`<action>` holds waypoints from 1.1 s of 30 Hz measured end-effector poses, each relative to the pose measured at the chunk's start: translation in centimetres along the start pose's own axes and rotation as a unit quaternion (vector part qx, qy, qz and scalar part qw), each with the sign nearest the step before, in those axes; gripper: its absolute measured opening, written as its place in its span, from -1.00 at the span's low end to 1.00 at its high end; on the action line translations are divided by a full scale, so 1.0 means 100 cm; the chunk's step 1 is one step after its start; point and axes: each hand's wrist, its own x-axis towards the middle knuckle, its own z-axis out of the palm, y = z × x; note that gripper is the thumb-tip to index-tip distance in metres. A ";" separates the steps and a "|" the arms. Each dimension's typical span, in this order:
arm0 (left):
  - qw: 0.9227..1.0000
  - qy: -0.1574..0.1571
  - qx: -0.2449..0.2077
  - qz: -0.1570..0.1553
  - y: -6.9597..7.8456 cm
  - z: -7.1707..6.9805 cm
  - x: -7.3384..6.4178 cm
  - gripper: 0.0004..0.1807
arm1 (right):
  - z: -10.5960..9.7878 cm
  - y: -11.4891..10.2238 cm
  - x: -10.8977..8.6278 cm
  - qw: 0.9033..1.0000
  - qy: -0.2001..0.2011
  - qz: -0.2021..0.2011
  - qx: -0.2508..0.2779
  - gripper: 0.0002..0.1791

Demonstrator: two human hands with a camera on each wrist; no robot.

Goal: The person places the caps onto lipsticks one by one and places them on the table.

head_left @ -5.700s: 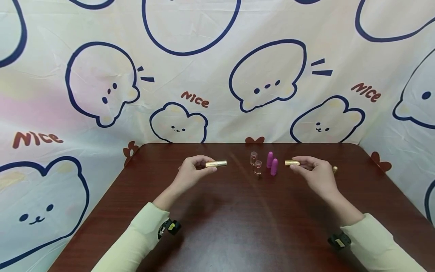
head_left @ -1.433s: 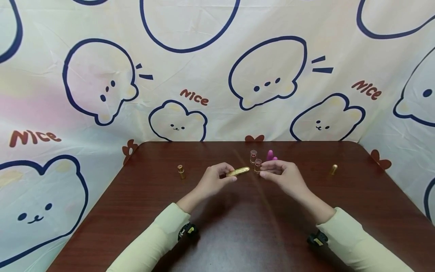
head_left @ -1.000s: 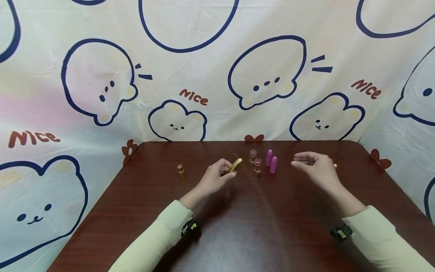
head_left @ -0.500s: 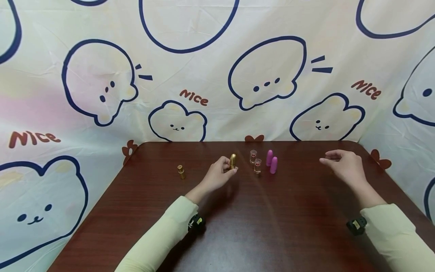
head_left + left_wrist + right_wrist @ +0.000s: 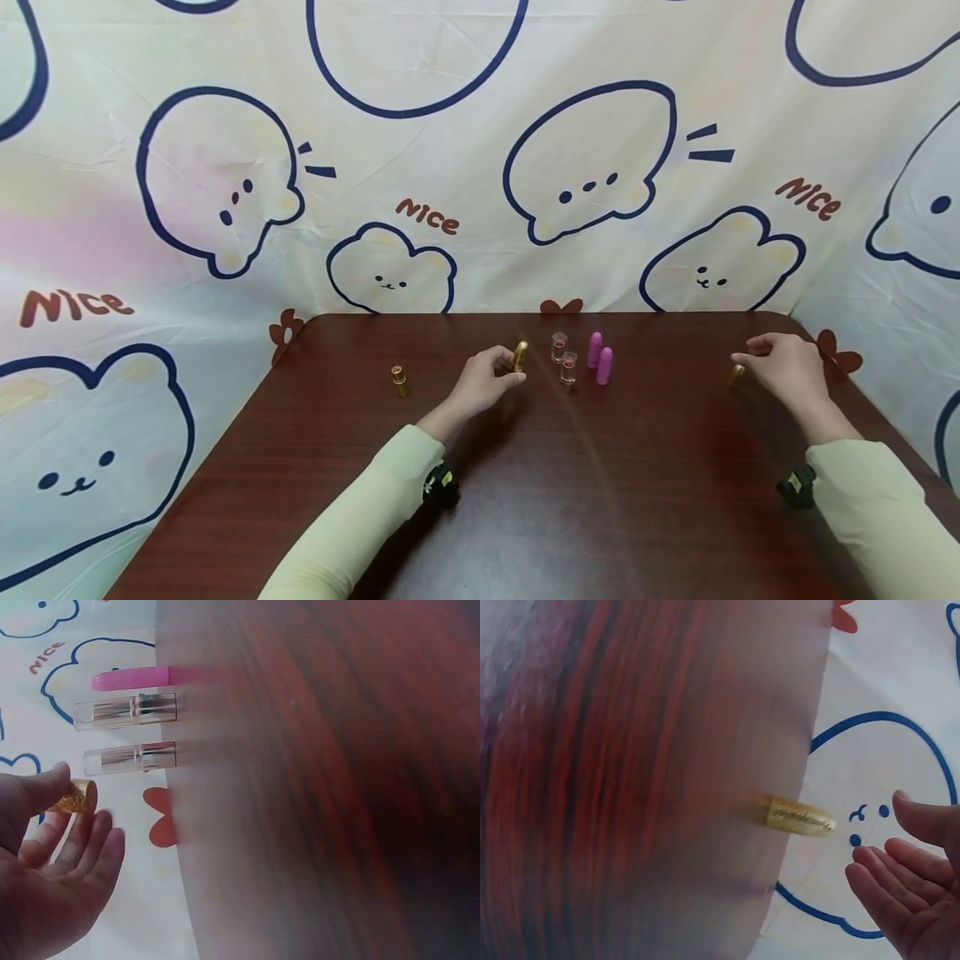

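In the head view my left hand (image 5: 483,383) pinches a gold lipstick tube (image 5: 521,356) upright by its lower part, raised over the table, rounded end up. The left wrist view shows its gold base (image 5: 84,796) between thumb and fingers. My right hand (image 5: 787,367) hovers at the far right, beside a gold round-topped lipstick cap (image 5: 737,377) standing on the table. In the right wrist view the fingers (image 5: 889,889) are spread apart from the thumb, a short gap from the gold cap (image 5: 802,817). A gold lipstick base (image 5: 400,382) stands alone on the left.
Two clear-capped lipsticks (image 5: 568,369) and two magenta round-topped tubes (image 5: 604,367) stand upright between my hands. The dark wooden table (image 5: 555,500) ends against a printed cloth backdrop (image 5: 480,167) at the back.
Earlier each hand held a gold piece; the left now holds a longer gold tube, turned upright. My right hand, emptied, has moved right to the standing gold cap.
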 end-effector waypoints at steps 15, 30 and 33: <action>0.998 -0.014 0.009 -0.055 0.002 0.007 0.023 -0.85 | 0.013 0.015 0.009 0.995 -0.093 -0.009 -0.029 -0.54; 0.992 -0.043 0.094 -0.075 -0.002 0.017 0.035 -0.86 | 0.017 0.006 0.014 0.989 -0.127 -0.017 -0.069 -0.85; 0.990 -0.051 0.101 -0.078 -0.002 0.019 0.036 -0.86 | 0.016 0.006 0.015 0.989 -0.132 -0.021 -0.070 -0.80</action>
